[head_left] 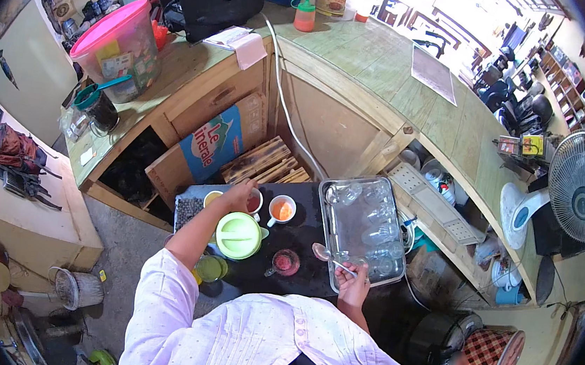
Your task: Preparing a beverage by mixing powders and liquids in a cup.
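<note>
Near centre, the right hand (355,281) has fingers closed around a spoon (326,255); the left hand (238,195) is at the red-filled cup (255,203), grip I cannot tell. Right of centre, the tray's (344,231) glasses (382,235) seem yet unfilled.

Spoon (321,252) — shiny metal, pitcher (239,236) — smooth plastic

The camera is on the person's head, the left one of a pair. It looks down over the pale shirt (221,341) at the left hand (240,195), right hand (353,280) and dark table (305,233), all quite near. The wooden counter (375,57) is farther off. The view is so wide that it looks round, with bendy sides and black corners.
</note>
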`<state>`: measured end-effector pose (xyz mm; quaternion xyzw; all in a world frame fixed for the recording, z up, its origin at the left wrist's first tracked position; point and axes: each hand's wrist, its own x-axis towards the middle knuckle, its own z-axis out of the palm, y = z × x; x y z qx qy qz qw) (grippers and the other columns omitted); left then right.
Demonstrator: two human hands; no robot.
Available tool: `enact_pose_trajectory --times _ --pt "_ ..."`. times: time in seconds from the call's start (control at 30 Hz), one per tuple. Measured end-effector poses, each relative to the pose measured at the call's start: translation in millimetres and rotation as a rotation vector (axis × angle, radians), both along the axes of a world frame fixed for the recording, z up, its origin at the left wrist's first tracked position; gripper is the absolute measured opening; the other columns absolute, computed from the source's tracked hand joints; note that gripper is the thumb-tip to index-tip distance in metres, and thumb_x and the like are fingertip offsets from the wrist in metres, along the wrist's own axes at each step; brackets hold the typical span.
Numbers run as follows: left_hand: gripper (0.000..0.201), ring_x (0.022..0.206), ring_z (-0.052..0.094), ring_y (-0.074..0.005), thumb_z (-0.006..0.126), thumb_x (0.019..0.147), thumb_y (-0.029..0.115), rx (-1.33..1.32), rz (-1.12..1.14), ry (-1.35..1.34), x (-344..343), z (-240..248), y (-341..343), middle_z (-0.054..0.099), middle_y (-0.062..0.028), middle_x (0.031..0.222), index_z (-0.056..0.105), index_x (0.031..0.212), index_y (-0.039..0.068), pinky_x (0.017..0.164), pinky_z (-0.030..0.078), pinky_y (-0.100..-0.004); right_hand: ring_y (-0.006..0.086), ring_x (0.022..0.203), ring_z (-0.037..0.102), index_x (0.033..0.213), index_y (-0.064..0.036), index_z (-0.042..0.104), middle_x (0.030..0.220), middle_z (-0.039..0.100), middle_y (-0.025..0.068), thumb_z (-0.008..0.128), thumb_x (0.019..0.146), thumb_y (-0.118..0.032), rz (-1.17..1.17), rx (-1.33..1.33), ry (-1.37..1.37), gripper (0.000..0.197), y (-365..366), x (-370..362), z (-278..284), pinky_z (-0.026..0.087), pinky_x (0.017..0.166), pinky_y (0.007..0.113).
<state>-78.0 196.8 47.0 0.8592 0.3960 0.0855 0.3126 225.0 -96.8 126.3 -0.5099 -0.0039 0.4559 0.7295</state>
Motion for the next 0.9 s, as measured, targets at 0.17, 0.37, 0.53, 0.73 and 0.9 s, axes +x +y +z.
enact_pose_trajectory --times 0.17,0.37,0.53,0.73,0.9 --pt "0.089 0.104 0.062 -0.0357 0.094 0.046 0.026 -0.059 0.017 -0.031 -2 -1 2 0.060 -0.0201 0.113 0.051 0.120 0.004 0.088 0.052 -0.0400 0.0273 0.073 0.068 0.082 -0.0024 0.053 0.088 0.065 0.0170 0.048 0.102 -0.037 0.025 0.014 0.001 0.040 4 0 -3 0.060 0.066 0.036" --pt "0.048 0.101 0.065 -0.0241 0.080 0.077 0.021 -0.018 0.419 -0.360 -13 49 -13 0.067 -0.0157 0.107 0.059 0.116 0.003 0.088 0.051 -0.0354 0.0272 0.072 0.068 0.082 -0.0027 0.054 0.086 0.064 0.0169 0.048 0.103 -0.036 0.090 0.050 -0.006 0.039 17 -9 -6 0.060 0.066 0.037" --pt "0.015 0.078 0.057 -0.0074 0.070 0.087 0.011 0.021 0.819 -0.857 -13 119 -100 0.060 0.0001 0.086 0.059 0.094 0.004 0.070 0.047 -0.0233 0.0271 0.071 0.068 0.082 -0.0030 0.054 0.087 0.065 0.0172 0.048 0.103 -0.036 0.126 0.053 0.009 0.039 21 -12 -8 0.060 0.066 0.037" --pt "0.013 0.073 0.051 -0.0051 0.067 0.092 0.014 -0.082 1.184 -1.074 -20 48 -209 0.055 0.0027 0.083 0.056 0.088 0.007 0.062 0.041 -0.0211 0.0276 0.072 0.068 0.082 -0.0020 0.053 0.089 0.064 0.0172 0.048 0.103 -0.034 0.227 0.059 0.005 0.039 29 -23 -2 0.060 0.067 0.037" --pt "0.033 0.098 0.055 -0.0156 0.074 0.087 0.021 -0.232 1.313 -0.954 -14 15 -219 0.059 -0.0072 0.103 0.055 0.106 0.001 0.088 0.045 -0.0306 0.0273 0.073 0.068 0.082 -0.0007 0.053 0.091 0.064 0.0176 0.049 0.103 -0.032 0.303 0.048 -0.021 0.038 31 -29 -5 0.060 0.068 0.037"
